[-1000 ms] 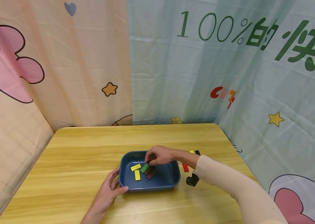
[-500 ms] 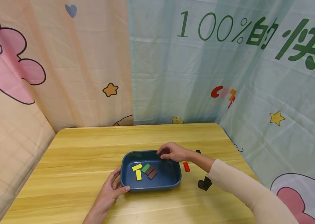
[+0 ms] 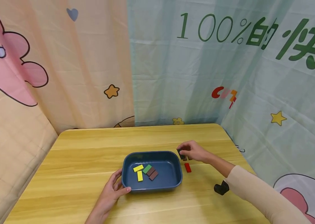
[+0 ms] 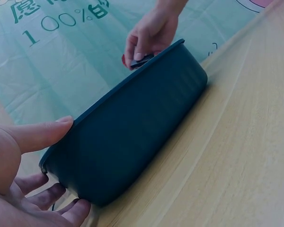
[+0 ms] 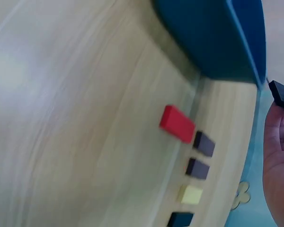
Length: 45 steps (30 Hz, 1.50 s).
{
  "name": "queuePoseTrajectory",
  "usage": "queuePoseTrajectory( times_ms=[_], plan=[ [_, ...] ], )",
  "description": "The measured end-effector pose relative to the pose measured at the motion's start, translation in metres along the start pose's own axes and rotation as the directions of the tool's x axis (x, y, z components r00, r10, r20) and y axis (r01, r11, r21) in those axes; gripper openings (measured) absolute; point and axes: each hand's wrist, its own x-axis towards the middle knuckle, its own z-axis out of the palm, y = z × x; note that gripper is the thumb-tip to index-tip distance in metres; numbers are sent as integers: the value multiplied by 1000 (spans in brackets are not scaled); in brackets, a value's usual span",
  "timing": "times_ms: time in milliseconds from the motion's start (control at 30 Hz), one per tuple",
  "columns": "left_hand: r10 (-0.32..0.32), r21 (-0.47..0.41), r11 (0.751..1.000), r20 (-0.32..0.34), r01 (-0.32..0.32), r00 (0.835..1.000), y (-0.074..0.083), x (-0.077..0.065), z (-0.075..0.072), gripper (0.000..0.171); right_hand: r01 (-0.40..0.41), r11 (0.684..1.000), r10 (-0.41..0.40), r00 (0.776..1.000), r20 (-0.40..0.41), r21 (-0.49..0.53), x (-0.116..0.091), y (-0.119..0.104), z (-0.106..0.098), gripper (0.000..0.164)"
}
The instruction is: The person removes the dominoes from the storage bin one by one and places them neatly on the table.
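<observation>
A black block (image 3: pixel 180 153) is hanging just beyond the far right corner of the blue tray (image 3: pixel 167 175), apparently lifted off the table (image 3: pixel 90 155). The right hand (image 3: pixel 195 151) is pinching it between thumb and fingers. A second ago this hand was reaching into the tray with a dark piece at its fingertips; now it is working outside, over the right side of the table. The black block is therefore probably being carried out, leaving fewer blocks inside.

In the left half of the tray, two yellow blocks (image 3: pixel 138 168), a green block (image 3: pixel 147 169) and two brown blocks (image 3: pixel 153 175) are lying as they were, so the work there is seemingly still unfinished. The left hand (image 3: pixel 110 191) is gripping the tray's left end, thumb over the rim and fingers curled against the outer wall, and is keeping it steady.

Just right of the tray a red block (image 3: pixel 188 167) is lying on the table. Beyond it, a row is running rightward: two dark brown blocks (image 5: pixel 204 144), a pale yellow block (image 5: pixel 190 194) and a darker block (image 5: pixel 181 219) whose exact colour I cannot tell.
</observation>
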Motion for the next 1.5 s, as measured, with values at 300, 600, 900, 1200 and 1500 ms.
queuePoseTrajectory(
  times_ms=[300,600,900,1200,1500],
  plan=[
    [-17,24,1000,-10,18,1000,-2,0,0,84,-97,995,100,990,-95,39,-25,47,-8,26],
    [-22,29,999,-8,22,1000,0,1,0,85,-181,976,194,975,-105,120,-46,81,2,20],
    [-28,21,999,-8,28,1000,0,2,0,86,-174,981,158,975,-159,-89,-47,84,7,20],
    [-25,17,1000,-5,25,1000,0,2,-1,86,-171,954,135,978,-157,-245,-45,82,6,14],
    [-28,16,999,-2,28,1000,0,3,-1,86,-59,968,29,992,-123,-246,-38,62,-7,16]
  ],
)
